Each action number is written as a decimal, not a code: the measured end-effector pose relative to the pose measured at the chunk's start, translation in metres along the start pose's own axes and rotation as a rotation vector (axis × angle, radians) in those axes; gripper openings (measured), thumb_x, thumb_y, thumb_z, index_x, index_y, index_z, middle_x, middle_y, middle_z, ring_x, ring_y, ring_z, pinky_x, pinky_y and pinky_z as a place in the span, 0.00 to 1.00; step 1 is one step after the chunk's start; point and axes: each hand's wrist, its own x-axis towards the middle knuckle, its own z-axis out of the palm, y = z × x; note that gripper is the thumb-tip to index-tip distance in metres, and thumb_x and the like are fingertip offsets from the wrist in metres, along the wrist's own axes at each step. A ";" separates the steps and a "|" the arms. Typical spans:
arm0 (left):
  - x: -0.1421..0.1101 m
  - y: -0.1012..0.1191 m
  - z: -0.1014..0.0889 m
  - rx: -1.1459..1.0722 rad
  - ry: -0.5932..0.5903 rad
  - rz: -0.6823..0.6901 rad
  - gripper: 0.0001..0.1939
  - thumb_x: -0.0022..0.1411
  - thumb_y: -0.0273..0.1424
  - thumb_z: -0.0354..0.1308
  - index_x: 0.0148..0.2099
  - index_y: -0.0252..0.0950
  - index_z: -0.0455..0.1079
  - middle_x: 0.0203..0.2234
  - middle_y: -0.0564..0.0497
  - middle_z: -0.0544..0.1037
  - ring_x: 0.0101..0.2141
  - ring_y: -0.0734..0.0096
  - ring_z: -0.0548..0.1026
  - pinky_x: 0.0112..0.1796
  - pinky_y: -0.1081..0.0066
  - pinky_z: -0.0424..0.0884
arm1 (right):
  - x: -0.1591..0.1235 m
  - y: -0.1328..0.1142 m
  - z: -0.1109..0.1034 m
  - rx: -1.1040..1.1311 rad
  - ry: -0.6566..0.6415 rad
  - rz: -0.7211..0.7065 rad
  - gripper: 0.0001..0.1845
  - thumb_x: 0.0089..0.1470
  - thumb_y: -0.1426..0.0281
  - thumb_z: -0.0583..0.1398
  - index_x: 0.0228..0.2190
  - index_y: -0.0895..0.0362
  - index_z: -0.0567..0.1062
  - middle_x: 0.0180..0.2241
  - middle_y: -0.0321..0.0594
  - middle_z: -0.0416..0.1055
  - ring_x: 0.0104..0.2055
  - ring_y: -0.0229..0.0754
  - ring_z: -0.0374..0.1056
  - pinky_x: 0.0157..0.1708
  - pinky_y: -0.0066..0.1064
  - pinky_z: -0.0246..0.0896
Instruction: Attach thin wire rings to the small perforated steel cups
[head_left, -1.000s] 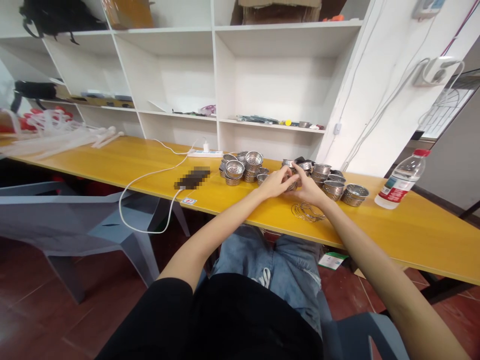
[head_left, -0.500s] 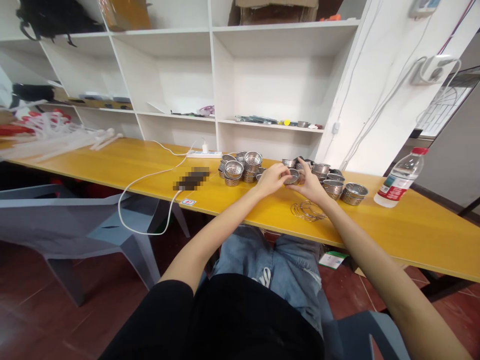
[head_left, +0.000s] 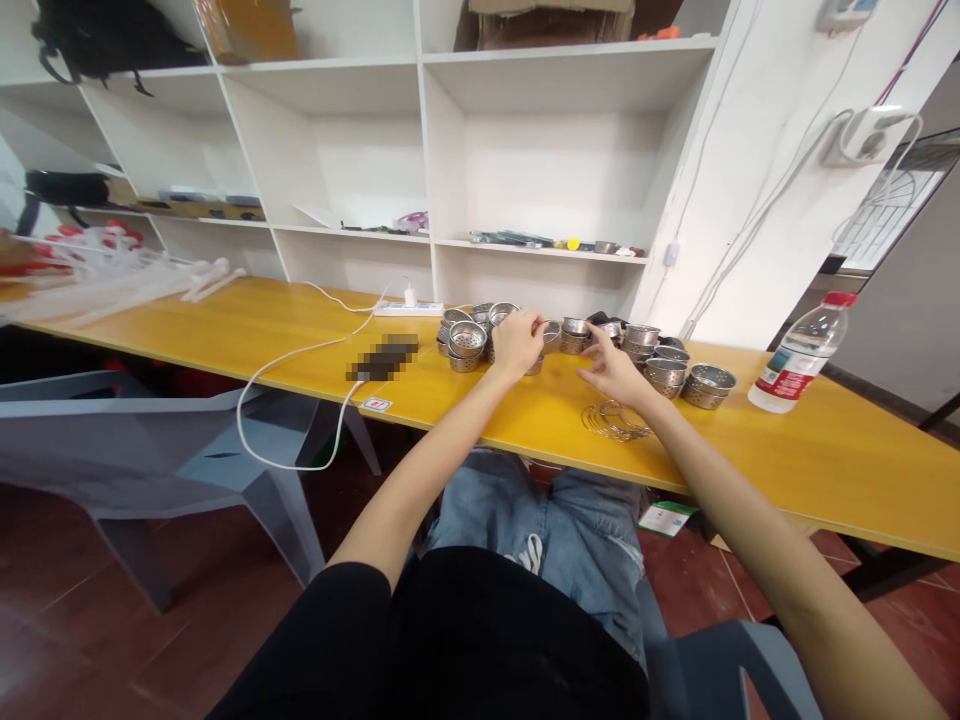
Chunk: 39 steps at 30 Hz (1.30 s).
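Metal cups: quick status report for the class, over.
Left hand gripping a metal cup. Right hand open, holding nothing visible. Stacked cups flank both hands. Wire rings near right hand, seemingly not blocking.

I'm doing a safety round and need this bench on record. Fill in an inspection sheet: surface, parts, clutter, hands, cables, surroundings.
Surface: yellow table, with items along its length.
Job's things: perforated metal cups in two groups, some stacked; wire rings near the front edge.
Clutter: bottle standing at right; pixelated dark object; white pieces at far left, blurred.
Left hand: pinches a metal piece, too blurred to identify.
Right hand: spread open, nothing visibly held; contact with cups unclear.
Cables: white cable loops below the table's front edge; power strip at the back.
Surroundings: white shelves behind, gray chair at left.
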 end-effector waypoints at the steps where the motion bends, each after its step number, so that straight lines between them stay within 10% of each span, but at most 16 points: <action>1: 0.000 0.000 0.000 0.025 -0.014 -0.001 0.09 0.78 0.35 0.58 0.44 0.41 0.78 0.45 0.46 0.85 0.48 0.56 0.80 0.44 0.63 0.69 | 0.000 0.000 0.000 0.001 -0.006 0.003 0.56 0.61 0.65 0.67 0.81 0.52 0.49 0.54 0.51 0.81 0.36 0.48 0.81 0.53 0.50 0.80; 13: 0.001 -0.003 -0.005 0.262 -0.147 -0.004 0.11 0.79 0.30 0.51 0.50 0.38 0.77 0.55 0.40 0.83 0.55 0.49 0.80 0.48 0.59 0.70 | 0.001 0.002 -0.001 -0.080 -0.016 0.024 0.46 0.61 0.66 0.65 0.77 0.54 0.60 0.53 0.50 0.81 0.36 0.49 0.80 0.51 0.47 0.80; 22: -0.003 0.003 0.003 0.248 -0.178 0.068 0.12 0.79 0.29 0.50 0.55 0.38 0.75 0.55 0.39 0.83 0.53 0.50 0.81 0.47 0.59 0.72 | 0.000 0.002 -0.025 -0.543 0.283 0.214 0.18 0.67 0.66 0.56 0.48 0.56 0.84 0.51 0.57 0.79 0.55 0.63 0.73 0.55 0.51 0.71; 32: -0.021 0.021 0.023 0.214 -0.324 0.450 0.14 0.80 0.32 0.48 0.57 0.37 0.73 0.52 0.39 0.83 0.52 0.53 0.82 0.47 0.62 0.72 | 0.000 0.021 -0.043 -0.709 0.257 0.333 0.30 0.66 0.70 0.52 0.66 0.62 0.70 0.64 0.64 0.70 0.64 0.68 0.62 0.59 0.59 0.64; 39: -0.024 0.021 0.031 0.208 -0.377 0.473 0.14 0.80 0.32 0.47 0.56 0.37 0.73 0.52 0.39 0.82 0.51 0.53 0.82 0.47 0.61 0.73 | 0.003 0.036 -0.043 -0.753 0.160 0.350 0.29 0.66 0.72 0.52 0.66 0.59 0.70 0.63 0.63 0.72 0.62 0.65 0.64 0.59 0.59 0.63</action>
